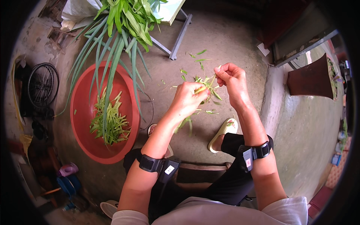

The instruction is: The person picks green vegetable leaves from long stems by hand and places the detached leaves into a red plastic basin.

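Note:
My left hand (188, 97) grips the lower part of a pale green vegetable stem (213, 80). Pinched between the thumb and fingers of my right hand (232, 79) is the stem's upper end. Beneath both hands, trimmed leaves and stem scraps (216, 94) lie scattered over the concrete floor. To the left stands a red plastic basin (81, 121) with a heap of cut green stems and leaves (112, 123) in it. Long scallion leaves (114, 60) hang over the basin's far side, partly hiding it, beside a bunch of leafy greens (128, 17).
A metal-legged table (180, 36) stands at the top. At left are a spoked wheel (43, 84) and a pink plastic jug (68, 169). A raised concrete sill (271, 95) runs along the right, with a brown planter (309, 77) beyond it. My slippered foot (223, 133) rests near the scraps.

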{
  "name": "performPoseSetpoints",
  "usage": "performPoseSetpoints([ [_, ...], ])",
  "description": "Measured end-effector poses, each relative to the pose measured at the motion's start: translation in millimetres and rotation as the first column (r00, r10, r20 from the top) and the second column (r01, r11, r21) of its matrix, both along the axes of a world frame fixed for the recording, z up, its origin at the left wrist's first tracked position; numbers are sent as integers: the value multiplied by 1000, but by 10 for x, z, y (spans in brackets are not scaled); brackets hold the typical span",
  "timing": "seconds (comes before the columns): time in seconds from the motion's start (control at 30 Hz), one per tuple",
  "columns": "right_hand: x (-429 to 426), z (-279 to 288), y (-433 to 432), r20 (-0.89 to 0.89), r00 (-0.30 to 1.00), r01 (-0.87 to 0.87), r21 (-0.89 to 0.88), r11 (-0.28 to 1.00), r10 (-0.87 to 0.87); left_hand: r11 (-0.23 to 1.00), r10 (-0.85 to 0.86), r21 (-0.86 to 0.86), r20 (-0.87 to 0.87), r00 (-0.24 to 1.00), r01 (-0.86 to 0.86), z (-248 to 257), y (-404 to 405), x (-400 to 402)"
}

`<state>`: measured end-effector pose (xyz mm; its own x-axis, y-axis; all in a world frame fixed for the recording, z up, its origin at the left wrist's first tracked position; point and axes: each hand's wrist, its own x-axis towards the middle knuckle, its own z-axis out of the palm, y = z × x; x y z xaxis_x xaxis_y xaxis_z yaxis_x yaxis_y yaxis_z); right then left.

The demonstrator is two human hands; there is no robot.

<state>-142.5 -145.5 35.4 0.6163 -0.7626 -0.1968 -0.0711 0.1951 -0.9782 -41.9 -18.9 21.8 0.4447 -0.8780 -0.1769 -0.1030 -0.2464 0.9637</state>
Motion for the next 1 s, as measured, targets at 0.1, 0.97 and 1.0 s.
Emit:
performPoseSetpoints([
  [0.1,17,-16,22,70,997,39,44,998,-42,984,176,-6,-159,971,-179,-17,-9,-1],
  [0.97,97,-57,283,253,962,-124,56,991,106,971,174,-42,-552,816,-236,16,18,51],
  [1.0,113,-49,323,258,960,-91,-89,992,111,955,229,-6,-620,750,-297,6,3,40],
])
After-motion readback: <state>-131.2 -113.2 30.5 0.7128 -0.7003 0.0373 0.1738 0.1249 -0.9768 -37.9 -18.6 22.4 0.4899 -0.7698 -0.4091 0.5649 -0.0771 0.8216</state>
